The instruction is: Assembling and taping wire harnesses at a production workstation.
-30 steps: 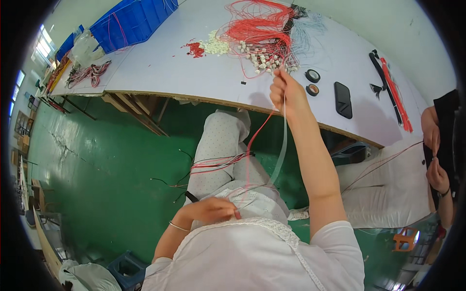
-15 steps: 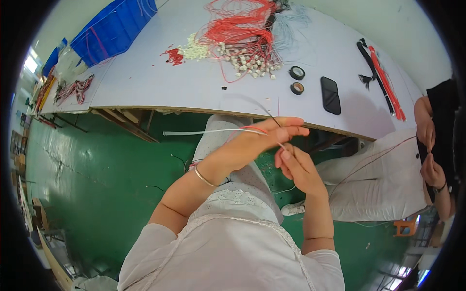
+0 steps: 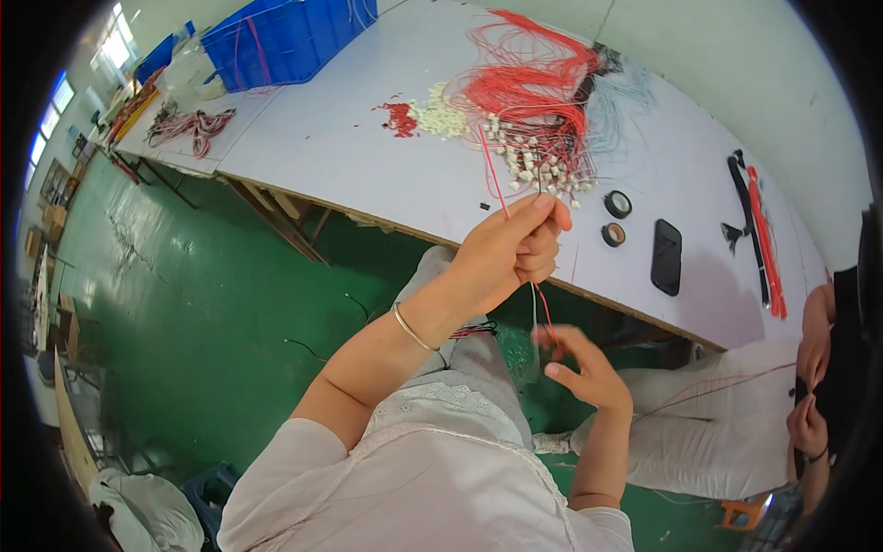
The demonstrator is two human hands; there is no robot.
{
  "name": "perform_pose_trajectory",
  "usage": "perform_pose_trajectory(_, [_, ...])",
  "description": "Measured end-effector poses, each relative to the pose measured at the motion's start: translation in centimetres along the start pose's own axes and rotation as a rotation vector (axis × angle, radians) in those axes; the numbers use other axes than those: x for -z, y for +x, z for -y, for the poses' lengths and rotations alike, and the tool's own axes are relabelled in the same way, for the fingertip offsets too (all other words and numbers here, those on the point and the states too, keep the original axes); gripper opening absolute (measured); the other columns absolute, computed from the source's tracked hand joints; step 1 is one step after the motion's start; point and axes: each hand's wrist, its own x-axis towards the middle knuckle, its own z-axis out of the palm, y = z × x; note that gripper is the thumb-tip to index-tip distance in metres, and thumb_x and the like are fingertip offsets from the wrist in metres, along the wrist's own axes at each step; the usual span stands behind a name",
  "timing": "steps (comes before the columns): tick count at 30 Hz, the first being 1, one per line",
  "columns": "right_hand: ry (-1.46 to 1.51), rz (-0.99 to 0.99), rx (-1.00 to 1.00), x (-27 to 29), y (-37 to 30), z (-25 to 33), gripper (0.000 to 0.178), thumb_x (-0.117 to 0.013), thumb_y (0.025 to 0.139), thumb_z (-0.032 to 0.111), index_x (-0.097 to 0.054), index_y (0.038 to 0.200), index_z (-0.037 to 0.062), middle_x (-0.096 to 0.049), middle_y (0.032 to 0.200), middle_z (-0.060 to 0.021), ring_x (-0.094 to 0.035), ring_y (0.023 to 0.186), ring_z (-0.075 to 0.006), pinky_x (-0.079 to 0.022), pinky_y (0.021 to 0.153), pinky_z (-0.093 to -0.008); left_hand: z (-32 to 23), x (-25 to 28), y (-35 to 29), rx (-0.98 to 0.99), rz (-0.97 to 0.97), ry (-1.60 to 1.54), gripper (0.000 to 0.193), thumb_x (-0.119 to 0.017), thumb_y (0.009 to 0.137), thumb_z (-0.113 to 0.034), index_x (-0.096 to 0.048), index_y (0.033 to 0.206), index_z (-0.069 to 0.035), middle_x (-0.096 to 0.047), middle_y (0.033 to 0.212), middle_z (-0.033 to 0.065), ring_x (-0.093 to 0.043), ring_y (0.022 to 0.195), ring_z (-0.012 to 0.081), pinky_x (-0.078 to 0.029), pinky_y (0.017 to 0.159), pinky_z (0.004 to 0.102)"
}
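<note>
My left hand is closed around a few thin wires, held up in front of the table edge. A red wire sticks out above the fist toward the table, and a dark strand rises by the fingertips. Below the fist hang a white wire and a red length. Close beneath, my right hand has its thumb apart from the fingers, which are slightly blurred. The lower red length passes near these fingertips; no grip on it shows. More dark-tipped wires lie across my lap.
On the table lie a red wire bundle with white connectors, pale and red small parts, tape rolls and a phone. A blue bin stands far left. At right, a co-worker's hands hold wires.
My left hand has turned from flat, outstretched fingers to a closed grip, the wires now upright. My right hand has dropped lower and parted its thumb and fingers. The view has shifted.
</note>
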Motion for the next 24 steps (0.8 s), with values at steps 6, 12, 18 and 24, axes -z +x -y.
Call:
perform_pose_trajectory(6, [0.084, -0.411, 0.243, 2.1, 7.3, 6.1, 0.038, -0.059, 0.097, 0.019, -0.056, 0.130, 0.0001, -0.058, 0.130, -0.0107, -0.057, 0.112, -0.0188, -0.044, 0.097, -0.0322, -0.3, 1.0, -0.2, -0.017, 0.010, 0.083, 0.029, -0.040, 0.107, -0.031, -0.055, 0.099, -0.007, -0.027, 0.062, -0.0074, -0.023, 0.053, 0.0052, -0.023, 0.051, 0.0234])
perform_pose_trajectory(12, [0.042, -0.575, 0.491, -1.7, 11.3, 8.2, 0.039, -0.056, 0.100, 0.017, -0.051, 0.134, -0.0001, -0.062, 0.119, -0.0087, -0.059, 0.103, -0.0165, -0.047, 0.090, -0.0309, -1.2, 1.5, -0.5, -0.084, -0.084, 0.075, 0.033, -0.037, 0.108, -0.031, -0.055, 0.102, -0.005, -0.029, 0.064, -0.0067, -0.026, 0.056, 0.0058, -0.024, 0.053, 0.0223])
perform_pose_trajectory(18, [0.306, -0.356, 0.067, -5.4, 9.5, 4.5, 0.022, -0.054, 0.102, 0.022, -0.060, 0.110, 0.0022, -0.055, 0.075, 0.0019, -0.047, 0.067, -0.0037, -0.039, 0.061, -0.0198, -2.0, 1.5, -0.2, -0.116, -0.080, 0.270, 0.044, -0.037, 0.107, -0.036, -0.056, 0.124, 0.000, -0.045, 0.079, -0.0010, -0.043, 0.069, 0.0099, -0.042, 0.065, 0.0252])
perform_pose_trajectory(24, [0.252, -0.633, 0.197, -4.7, 8.6, 4.6, 0.026, -0.051, 0.103, 0.023, -0.063, 0.090, 0.0030, -0.048, 0.068, 0.0047, -0.037, 0.061, -0.0023, -0.028, 0.055, -0.0188, -2.3, 1.7, -1.1, -0.134, -0.094, 0.502, 0.046, -0.043, 0.105, -0.032, -0.052, 0.137, 0.000, -0.064, 0.118, 0.0119, -0.060, 0.111, 0.0179, -0.049, 0.092, 0.0334])
